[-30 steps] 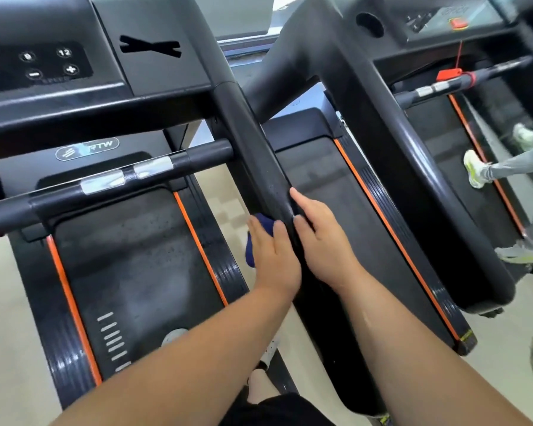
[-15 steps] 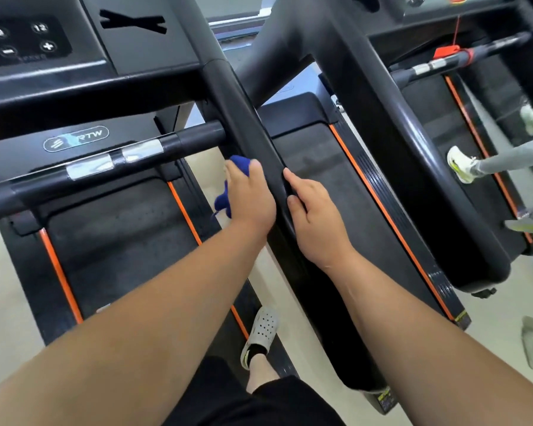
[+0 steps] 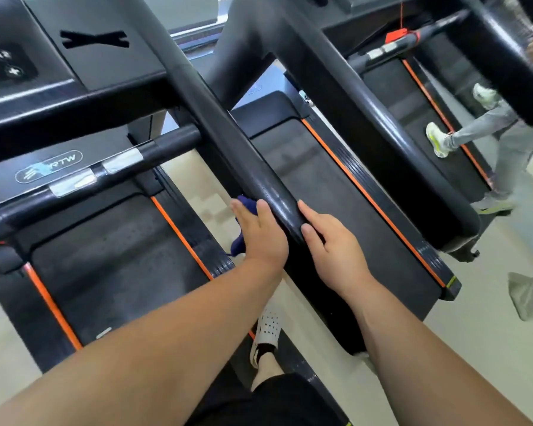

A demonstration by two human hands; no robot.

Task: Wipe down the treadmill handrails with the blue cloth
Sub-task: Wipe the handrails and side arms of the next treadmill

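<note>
In the head view, the left hand (image 3: 263, 235) holds the dark blue cloth (image 3: 247, 205) against the left flank of the thick black rounded handrail (image 3: 228, 133), which runs down from the console toward the person. The grip of this hand is closed on the cloth: the fingers lie over it and press it to the rail, and a fold of cloth shows above the fingertips and another hangs below the palm. The right hand (image 3: 336, 250) rests on the other flank of the same rail, just beside the left one. Its fingers are rather straight, and its grip holds nothing, as far as I can see; it seems only to steady the body.

The cloth sits at about the middle of the rail. I judge that the wiping of this rail is under way and not finished: the long upper part toward the console and the lower end near the person both remain to be passed, and the surface itself does not tell which parts are already clean. The black crossbar with silver plates (image 3: 105, 170) has no hand on it, and the opposite side rail of this treadmill is out of view, so these are probably left to do

On the neighbouring treadmill at the right, another person's legs (image 3: 480, 130) are seen
</note>
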